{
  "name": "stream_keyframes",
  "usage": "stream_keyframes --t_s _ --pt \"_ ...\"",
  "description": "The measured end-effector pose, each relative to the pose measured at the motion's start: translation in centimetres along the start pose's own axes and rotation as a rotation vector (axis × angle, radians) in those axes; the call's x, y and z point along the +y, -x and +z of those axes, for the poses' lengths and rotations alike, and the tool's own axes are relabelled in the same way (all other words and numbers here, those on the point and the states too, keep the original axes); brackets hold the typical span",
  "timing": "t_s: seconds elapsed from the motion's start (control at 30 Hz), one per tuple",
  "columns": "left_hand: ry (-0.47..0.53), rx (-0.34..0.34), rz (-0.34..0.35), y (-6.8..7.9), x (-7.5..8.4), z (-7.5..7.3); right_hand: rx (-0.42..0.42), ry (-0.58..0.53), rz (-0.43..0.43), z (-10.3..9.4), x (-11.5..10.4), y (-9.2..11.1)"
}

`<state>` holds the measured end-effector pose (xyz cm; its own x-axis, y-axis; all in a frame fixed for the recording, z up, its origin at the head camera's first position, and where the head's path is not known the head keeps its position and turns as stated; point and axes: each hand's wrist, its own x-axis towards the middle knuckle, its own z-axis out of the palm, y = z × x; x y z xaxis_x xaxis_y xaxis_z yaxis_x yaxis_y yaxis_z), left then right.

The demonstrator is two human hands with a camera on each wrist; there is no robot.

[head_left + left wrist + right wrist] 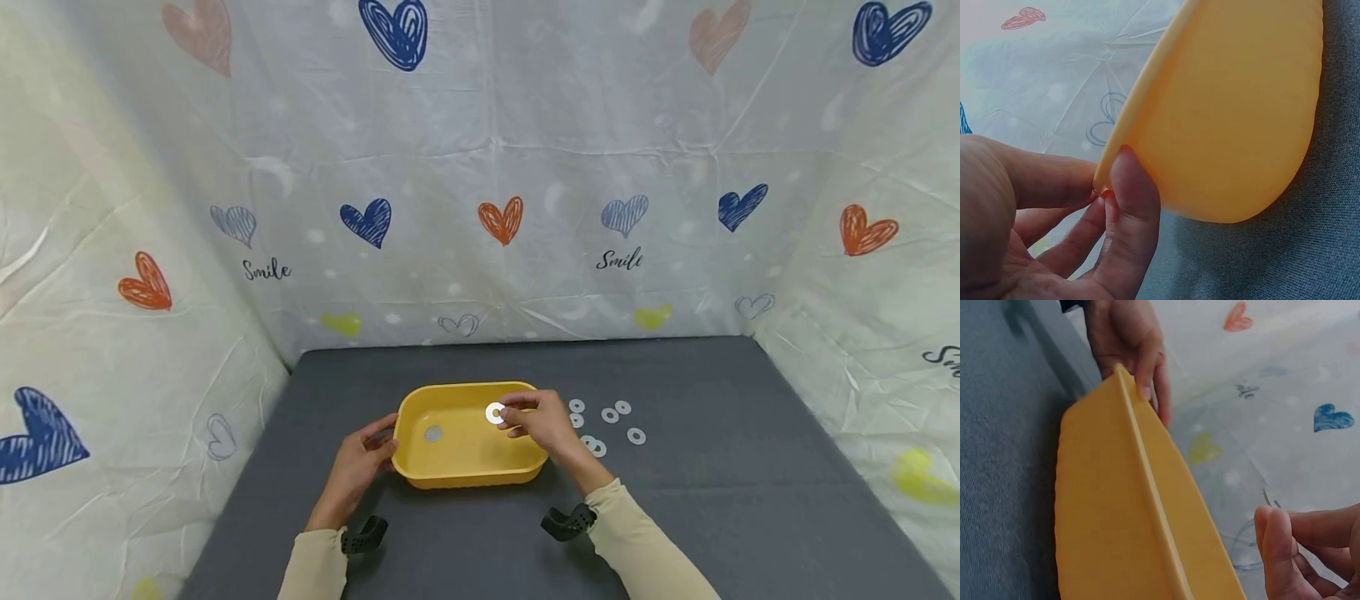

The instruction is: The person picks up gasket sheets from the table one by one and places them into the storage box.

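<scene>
Loose rings [605, 417] lie right of the tray [468, 458], one disc [432, 433] inside it.

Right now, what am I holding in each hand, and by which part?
Your right hand pinches a flat white washer by its edge; your left hand holds the yellow tray by its left-end rim.

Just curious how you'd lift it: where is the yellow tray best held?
Probably pinch the yellow tray at its left end, coming from the left: its thin, raised edge suits a pinch, and the left hand holds it there.
</scene>
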<state>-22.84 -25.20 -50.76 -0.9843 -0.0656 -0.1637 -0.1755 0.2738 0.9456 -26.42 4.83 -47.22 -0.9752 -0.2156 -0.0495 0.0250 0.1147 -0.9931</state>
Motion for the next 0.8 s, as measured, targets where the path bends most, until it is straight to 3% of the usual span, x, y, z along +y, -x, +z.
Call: stream_keyframes --t_s 0.27,0.47,0.8 --pt "-0.012 0.005 -0.006 -0.1 0.0 0.3 -0.018 -0.02 0.047 1.6 0.1 -0.7" --pt "-0.02 0.015 -0.016 0.0 0.1 0.3 -0.08 -0.092 0.08 3.3 -0.2 -1.3" --pt "-0.018 0.016 -0.023 -0.2 0.1 0.4 -0.147 -0.103 0.134 5.4 0.2 -2.3"
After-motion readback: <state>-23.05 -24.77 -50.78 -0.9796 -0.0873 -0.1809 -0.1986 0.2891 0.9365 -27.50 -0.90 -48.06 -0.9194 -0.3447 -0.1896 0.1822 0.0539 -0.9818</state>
